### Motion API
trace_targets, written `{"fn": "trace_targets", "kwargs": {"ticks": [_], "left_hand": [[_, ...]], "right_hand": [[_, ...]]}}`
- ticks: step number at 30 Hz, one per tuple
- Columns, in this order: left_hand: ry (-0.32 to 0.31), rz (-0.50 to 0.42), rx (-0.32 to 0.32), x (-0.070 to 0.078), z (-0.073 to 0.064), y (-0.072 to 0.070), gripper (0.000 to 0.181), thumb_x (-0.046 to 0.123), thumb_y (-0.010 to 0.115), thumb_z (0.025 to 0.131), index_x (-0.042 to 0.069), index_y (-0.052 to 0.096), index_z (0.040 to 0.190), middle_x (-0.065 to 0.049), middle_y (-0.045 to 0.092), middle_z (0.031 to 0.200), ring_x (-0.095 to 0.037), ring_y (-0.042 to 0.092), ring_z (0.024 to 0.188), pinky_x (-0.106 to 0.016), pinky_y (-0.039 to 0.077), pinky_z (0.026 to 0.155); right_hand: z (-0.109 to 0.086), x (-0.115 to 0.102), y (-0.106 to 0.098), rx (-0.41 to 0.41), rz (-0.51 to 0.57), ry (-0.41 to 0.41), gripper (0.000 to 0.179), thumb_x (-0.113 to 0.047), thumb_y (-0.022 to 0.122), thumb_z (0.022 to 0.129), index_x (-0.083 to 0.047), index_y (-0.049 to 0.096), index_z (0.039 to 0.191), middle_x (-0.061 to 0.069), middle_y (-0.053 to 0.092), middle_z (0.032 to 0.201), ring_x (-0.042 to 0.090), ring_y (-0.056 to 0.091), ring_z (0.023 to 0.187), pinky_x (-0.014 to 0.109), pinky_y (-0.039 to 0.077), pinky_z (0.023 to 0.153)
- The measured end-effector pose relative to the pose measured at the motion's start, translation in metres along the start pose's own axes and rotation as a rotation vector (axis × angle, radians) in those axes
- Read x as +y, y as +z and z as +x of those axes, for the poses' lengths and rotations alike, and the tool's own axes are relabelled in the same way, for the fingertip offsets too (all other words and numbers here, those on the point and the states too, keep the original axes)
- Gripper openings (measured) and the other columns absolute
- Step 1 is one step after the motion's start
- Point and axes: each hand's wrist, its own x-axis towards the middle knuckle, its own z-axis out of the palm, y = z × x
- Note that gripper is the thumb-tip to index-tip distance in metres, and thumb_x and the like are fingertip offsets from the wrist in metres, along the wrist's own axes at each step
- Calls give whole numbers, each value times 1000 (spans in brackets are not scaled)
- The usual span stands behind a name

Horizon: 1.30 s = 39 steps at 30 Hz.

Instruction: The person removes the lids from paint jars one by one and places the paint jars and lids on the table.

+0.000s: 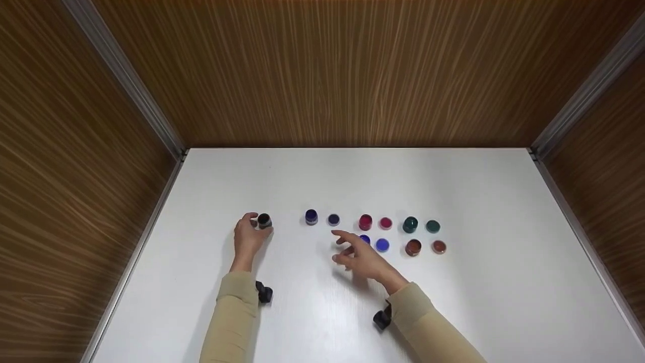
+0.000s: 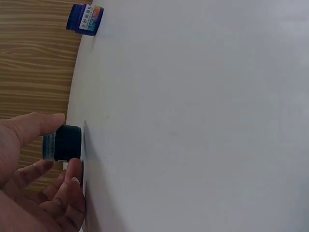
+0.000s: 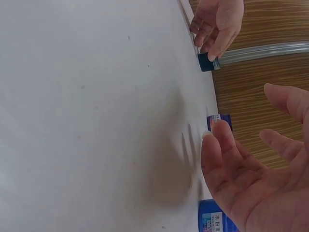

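My left hand point(image 1: 248, 239) pinches a small dark paint jar point(image 1: 264, 220) at the left end of the row. In the left wrist view the thumb lies against one side of this dark jar point(image 2: 67, 143) and fingers are at the other, with the jar's base right at the tabletop. My right hand point(image 1: 364, 259) is held over the table with fingers spread and loosely bent, holding nothing. It partly hides a blue paint jar point(image 1: 365, 239), whose blue lid point(image 1: 382, 245) lies to the right. A dark violet jar point(image 1: 311, 217) stands between the hands, farther back.
Beside the violet jar lies its dark lid point(image 1: 333, 220). Farther right stand a red jar point(image 1: 365, 222) with a red lid point(image 1: 386, 223), a green jar point(image 1: 410, 224) with a green lid point(image 1: 433, 226), and a brown jar point(image 1: 413, 247) with a brown lid point(image 1: 439, 246). Wood-grain panels point(image 1: 322, 75) enclose the white table point(image 1: 312, 176).
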Motion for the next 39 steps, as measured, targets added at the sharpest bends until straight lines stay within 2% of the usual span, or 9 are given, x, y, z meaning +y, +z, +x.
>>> {"fn": "trace_targets", "kwargs": {"ticks": [4,7,12,17,27,32,36,39], "left_hand": [[-16,9,7,0,1,0,52,11,75,82,-2,54,128,-24,57,115,-37,54,108,-48,43,92],[-22,15,16,1,1,1,47,11,72,82,-2,57,124,-24,57,114,-37,53,107,-48,42,91],[-25,18,25,2,3,1,39,11,70,84,-1,60,120,-22,57,112,-35,54,105,-47,43,88],[-29,19,23,1,3,1,36,11,70,84,-1,60,117,-20,57,109,-34,54,101,-47,44,85],[-5,11,23,1,0,1,32,10,71,83,-3,62,111,-22,62,112,-36,57,108,-46,44,92],[14,13,23,3,-1,3,34,12,73,82,-2,63,112,-20,65,109,-34,60,106,-45,45,90],[32,28,22,4,-2,5,35,15,73,82,-1,64,112,-16,66,104,-32,61,101,-44,46,88],[41,6,13,5,-4,6,35,15,73,83,-1,64,114,-15,66,103,-30,62,99,-42,47,86]], "right_hand": [[4,14,0,1,-11,-7,63,-9,65,95,-4,35,150,26,44,136,31,58,102,53,54,76],[4,15,-1,0,-32,-5,62,-13,66,95,-7,37,150,23,46,135,28,59,100,47,56,74],[5,15,-2,-8,-60,-22,62,-15,66,95,-5,38,149,24,47,132,26,59,99,38,56,71],[5,17,-2,-8,-69,-35,62,-14,66,95,-3,37,149,25,48,132,27,60,99,35,56,70],[3,18,-5,-12,-46,-8,62,-17,66,95,-7,37,150,22,47,135,26,59,100,43,56,74],[2,16,-6,-1,-38,10,62,-18,66,95,-10,38,150,21,47,136,26,60,101,45,56,76],[3,14,-5,3,-41,8,61,-13,64,96,-9,37,150,25,45,137,31,59,103,52,54,77],[3,11,-5,8,-37,-9,61,-6,63,95,-5,36,150,29,43,135,36,59,103,57,53,77]]}}
